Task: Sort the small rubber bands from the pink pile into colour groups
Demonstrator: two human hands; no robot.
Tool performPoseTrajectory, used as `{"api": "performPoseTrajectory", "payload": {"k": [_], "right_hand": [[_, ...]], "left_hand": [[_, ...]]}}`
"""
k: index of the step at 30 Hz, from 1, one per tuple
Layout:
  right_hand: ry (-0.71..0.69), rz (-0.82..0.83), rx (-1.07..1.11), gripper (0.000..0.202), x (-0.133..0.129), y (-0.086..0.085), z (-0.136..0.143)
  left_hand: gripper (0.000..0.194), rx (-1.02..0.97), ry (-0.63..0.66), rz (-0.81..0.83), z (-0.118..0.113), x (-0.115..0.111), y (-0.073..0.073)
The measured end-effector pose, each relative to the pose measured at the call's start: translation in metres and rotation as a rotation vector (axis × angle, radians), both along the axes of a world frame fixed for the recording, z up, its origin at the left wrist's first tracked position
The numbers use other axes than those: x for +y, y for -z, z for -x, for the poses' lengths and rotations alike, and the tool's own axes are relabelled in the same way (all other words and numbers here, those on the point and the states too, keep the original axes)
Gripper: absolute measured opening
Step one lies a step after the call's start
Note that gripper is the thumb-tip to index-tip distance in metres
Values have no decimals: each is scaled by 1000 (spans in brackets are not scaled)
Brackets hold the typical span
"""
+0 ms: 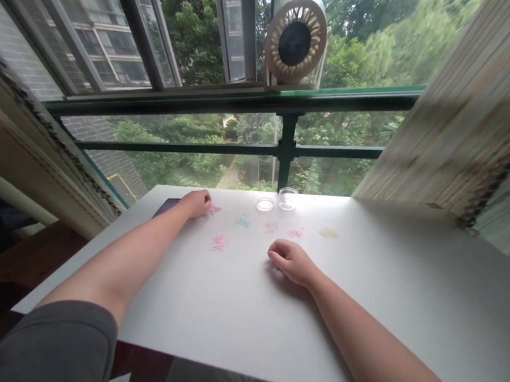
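Observation:
My left hand (198,203) is at the far left of the white table, its fingers closed beside a small pink-purple heap (213,209). Whatever its fingertips may hold is hidden. Curled loosely on the tabletop, my right hand (291,261) shows nothing in its fingers. Small thin pieces, too fine to name, lie sorted by colour: a pink heap (218,243) between the hands, a blue heap (242,222), a pale pink-purple heap (271,227), a brighter pink heap (296,232) and a yellow heap (329,233).
A clear round container (287,199) and a clear round lid (265,204) stand at the back edge of the white table (210,305). A dark flat phone-like object (165,208) lies partly under my left forearm. Beyond are a green railing (244,99) and a fan (295,41).

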State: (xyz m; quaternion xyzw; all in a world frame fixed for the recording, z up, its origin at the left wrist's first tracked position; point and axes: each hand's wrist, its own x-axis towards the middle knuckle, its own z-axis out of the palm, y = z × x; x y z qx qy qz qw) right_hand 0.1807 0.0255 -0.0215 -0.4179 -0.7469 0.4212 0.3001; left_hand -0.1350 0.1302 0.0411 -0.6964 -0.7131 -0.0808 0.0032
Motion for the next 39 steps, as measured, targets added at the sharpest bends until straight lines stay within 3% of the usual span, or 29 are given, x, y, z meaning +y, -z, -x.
{"api": "performPoseTrajectory", "payload": {"k": [6, 10, 13, 15, 17, 20, 24, 39], "right_hand": [[-9, -29, -37, 12, 0, 1, 0], [-1, -29, -51, 14, -1, 1, -1], [5, -17, -10, 13, -2, 2, -1], [12, 11, 70, 15, -2, 4, -1], [25, 46, 170, 20, -3, 4, -1], [73, 71, 268, 19, -5, 4, -2], [83, 51, 279, 16, -7, 2, -4], [85, -13, 181, 5, -6, 0, -7]], "left_hand": [[14, -203, -123, -152, 6, -17, 9], [24, -366, -117, -279, -18, -31, 19], [25, -490, 2, -283, -63, -48, 31], [20, -758, 238, -214, -98, -62, 40], [18, -897, 395, -126, -128, -77, 49], [16, -985, 448, -75, -153, -94, 56], [17, -961, 501, -7, -152, -102, 61], [21, -1020, 552, 133, -140, -101, 63]]}}
